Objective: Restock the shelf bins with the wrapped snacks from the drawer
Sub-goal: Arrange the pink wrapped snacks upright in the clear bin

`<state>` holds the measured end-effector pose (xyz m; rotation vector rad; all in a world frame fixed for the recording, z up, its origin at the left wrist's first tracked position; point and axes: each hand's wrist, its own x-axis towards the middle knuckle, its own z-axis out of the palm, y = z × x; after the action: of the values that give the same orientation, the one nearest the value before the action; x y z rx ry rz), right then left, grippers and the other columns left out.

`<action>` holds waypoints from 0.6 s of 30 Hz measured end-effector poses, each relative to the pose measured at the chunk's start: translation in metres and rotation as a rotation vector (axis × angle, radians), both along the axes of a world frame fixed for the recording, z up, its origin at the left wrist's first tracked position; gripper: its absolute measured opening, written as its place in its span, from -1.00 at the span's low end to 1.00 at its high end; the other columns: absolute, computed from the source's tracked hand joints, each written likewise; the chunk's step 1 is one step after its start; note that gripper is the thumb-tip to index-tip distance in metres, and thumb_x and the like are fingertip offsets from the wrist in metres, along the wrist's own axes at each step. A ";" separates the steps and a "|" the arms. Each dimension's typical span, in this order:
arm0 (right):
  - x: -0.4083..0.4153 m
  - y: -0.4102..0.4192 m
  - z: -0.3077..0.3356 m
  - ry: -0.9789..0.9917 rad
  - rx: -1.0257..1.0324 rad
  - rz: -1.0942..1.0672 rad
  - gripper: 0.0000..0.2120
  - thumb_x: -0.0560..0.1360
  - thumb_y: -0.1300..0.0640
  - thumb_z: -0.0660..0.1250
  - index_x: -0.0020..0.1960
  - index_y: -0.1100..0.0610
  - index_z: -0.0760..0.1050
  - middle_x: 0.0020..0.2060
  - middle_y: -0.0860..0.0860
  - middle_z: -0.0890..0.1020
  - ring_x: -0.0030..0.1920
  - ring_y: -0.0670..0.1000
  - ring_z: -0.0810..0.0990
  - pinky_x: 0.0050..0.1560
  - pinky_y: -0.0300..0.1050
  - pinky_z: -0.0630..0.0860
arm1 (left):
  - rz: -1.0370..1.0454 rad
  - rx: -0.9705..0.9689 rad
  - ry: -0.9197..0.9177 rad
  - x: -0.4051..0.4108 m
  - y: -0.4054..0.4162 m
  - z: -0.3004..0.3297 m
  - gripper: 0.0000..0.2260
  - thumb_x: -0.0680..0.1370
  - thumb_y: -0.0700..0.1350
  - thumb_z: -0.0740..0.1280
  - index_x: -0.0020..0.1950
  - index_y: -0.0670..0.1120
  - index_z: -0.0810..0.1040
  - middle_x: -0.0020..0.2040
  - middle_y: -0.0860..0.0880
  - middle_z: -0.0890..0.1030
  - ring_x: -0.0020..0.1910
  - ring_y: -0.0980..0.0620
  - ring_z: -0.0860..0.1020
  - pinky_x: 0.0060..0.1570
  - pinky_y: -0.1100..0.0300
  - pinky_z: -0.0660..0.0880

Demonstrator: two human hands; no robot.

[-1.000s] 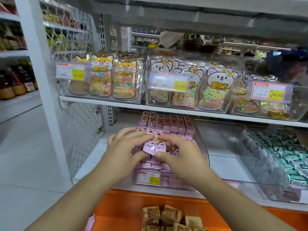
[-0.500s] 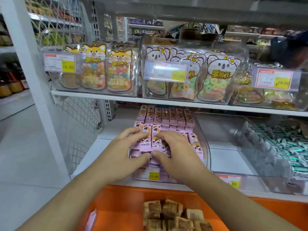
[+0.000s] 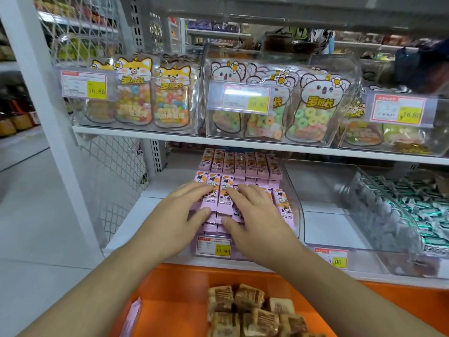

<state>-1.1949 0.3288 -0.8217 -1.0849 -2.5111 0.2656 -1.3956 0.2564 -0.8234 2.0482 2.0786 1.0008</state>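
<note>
While the orange drawer (image 3: 170,295) sits open beneath my forearms, the clear shelf bin (image 3: 295,203) ahead holds rows of pink wrapped snacks (image 3: 239,164). My left hand (image 3: 177,215) and right hand (image 3: 255,215) lie spread, fingers flat, pressing the front packets down side by side. Brown wrapped snacks (image 3: 247,310) are heaped in the drawer below my right wrist; one pink packet (image 3: 132,317) lies under my left forearm.
</note>
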 end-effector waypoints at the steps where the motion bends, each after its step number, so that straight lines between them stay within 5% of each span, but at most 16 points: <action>1: 0.001 -0.001 0.001 -0.008 -0.003 0.001 -0.34 0.67 -0.23 0.19 0.69 -0.09 0.08 0.66 -0.07 0.14 0.66 0.01 -0.05 0.66 0.08 0.05 | -0.001 0.001 -0.004 0.000 -0.001 0.000 -0.53 0.66 0.04 0.35 0.57 0.19 0.40 0.55 0.28 0.34 0.54 0.33 0.21 0.39 0.52 0.03; 6: 0.009 -0.013 0.013 0.024 -0.050 0.025 -0.35 0.68 -0.20 0.20 0.69 -0.12 0.05 0.67 -0.08 0.08 0.66 -0.03 -0.10 0.64 0.04 -0.01 | -0.016 0.024 -0.059 0.000 -0.017 0.002 -0.53 0.65 0.04 0.36 0.56 0.24 0.38 0.48 0.37 0.32 0.45 0.45 0.18 0.30 0.66 -0.03; 11: 0.018 -0.042 0.018 0.121 -0.028 0.095 -0.43 0.67 -0.11 0.27 0.63 -0.01 0.26 0.58 -0.08 0.28 0.58 -0.05 0.08 0.60 -0.08 0.09 | 0.010 0.033 -0.090 -0.001 -0.055 0.000 -0.60 0.64 0.05 0.35 0.50 0.15 0.48 0.44 0.25 0.49 0.42 0.26 0.40 0.43 0.27 0.31; 18: 0.021 -0.098 -0.024 0.099 -0.166 0.187 -0.54 0.64 -0.05 0.34 0.49 0.03 0.43 0.38 -0.03 0.50 0.41 0.00 0.41 0.44 -0.06 0.37 | 0.069 -0.116 -0.167 0.020 -0.116 -0.045 -0.65 0.62 -0.02 0.39 0.41 0.03 0.58 0.32 0.06 0.59 0.27 0.11 0.54 0.29 0.17 0.48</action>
<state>-1.1740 0.2311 -0.8462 -0.8724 -2.5384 0.5757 -1.3752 0.1406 -0.8679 1.7854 2.0822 0.9977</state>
